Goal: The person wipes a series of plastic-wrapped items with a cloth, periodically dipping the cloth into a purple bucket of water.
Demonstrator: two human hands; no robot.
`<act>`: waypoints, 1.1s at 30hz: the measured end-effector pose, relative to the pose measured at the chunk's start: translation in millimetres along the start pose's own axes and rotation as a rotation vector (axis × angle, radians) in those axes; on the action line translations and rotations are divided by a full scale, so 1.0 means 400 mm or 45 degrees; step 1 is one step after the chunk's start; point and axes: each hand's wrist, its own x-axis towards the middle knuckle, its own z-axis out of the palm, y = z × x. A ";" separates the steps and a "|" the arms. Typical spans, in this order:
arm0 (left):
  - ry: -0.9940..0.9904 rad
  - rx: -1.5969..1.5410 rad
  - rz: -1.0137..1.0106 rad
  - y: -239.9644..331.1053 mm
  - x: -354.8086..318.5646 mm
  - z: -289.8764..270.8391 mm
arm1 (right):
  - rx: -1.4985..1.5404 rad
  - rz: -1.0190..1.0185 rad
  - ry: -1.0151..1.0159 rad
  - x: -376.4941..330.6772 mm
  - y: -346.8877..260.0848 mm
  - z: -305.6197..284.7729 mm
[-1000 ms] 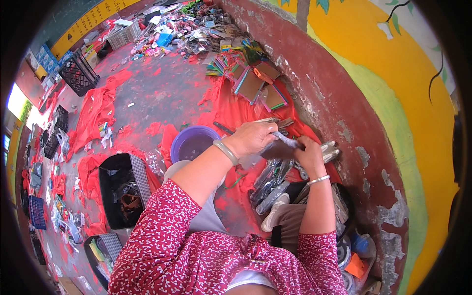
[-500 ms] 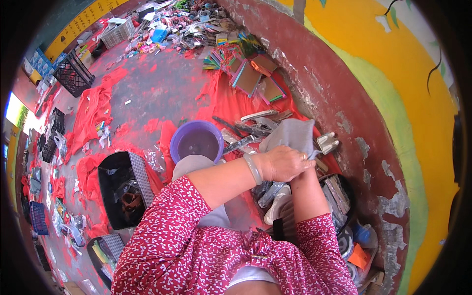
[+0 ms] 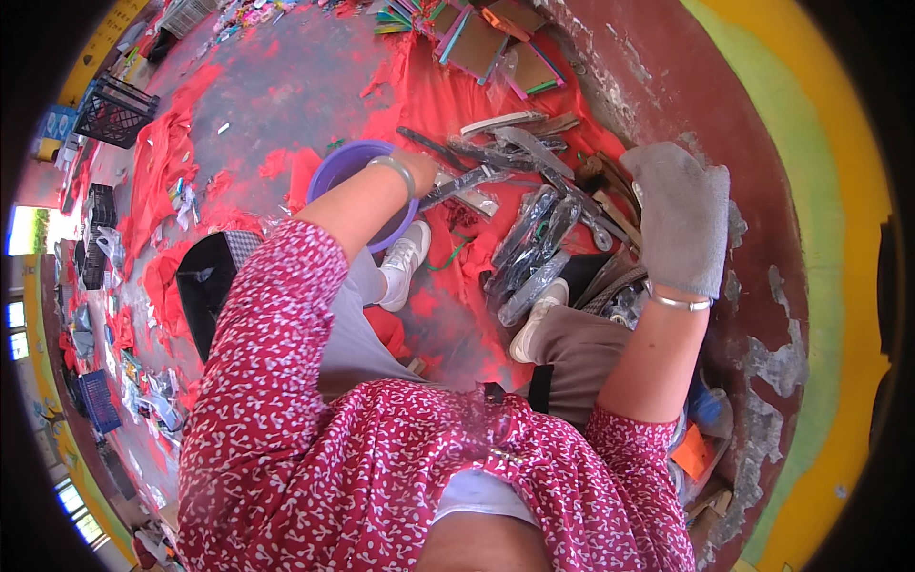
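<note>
On my right hand (image 3: 675, 246) is a grey cloth mitt (image 3: 681, 205). It covers the hand down to the wrist, just above a silver bracelet, and hides the fingers. The hand is raised in front of the red lower wall. My left hand (image 3: 419, 173), bare and with a pale bangle (image 3: 393, 172) at its wrist, reaches over the right rim of a purple basin (image 3: 329, 178). Its fingers are too small and turned away to make out. Close to it, dark and grey flat strips (image 3: 467, 186) lie in a pile.
Plastic-wrapped items (image 3: 538, 238) lie between my shoes on red cloth (image 3: 419, 86). Coloured-edged boards (image 3: 481, 43) lean near the wall (image 3: 724, 86). To the left stand a black bin (image 3: 205, 286) and a black crate (image 3: 116, 112), with scattered goods around.
My left hand has left the mitt's cuff at my right wrist and moved left to the basin. My right hand, in the mitt, has moved right and up. The view has shifted.
</note>
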 end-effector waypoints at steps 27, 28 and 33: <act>0.243 -0.977 -0.441 0.119 0.448 0.428 | -0.137 -0.066 -0.301 0.020 0.007 0.111; 0.169 -1.070 -0.411 0.106 0.449 0.436 | -0.133 -0.082 -0.279 0.022 0.000 0.105; -0.063 -2.168 -0.063 0.129 0.318 0.319 | -0.197 -0.070 -0.181 0.007 -0.016 0.070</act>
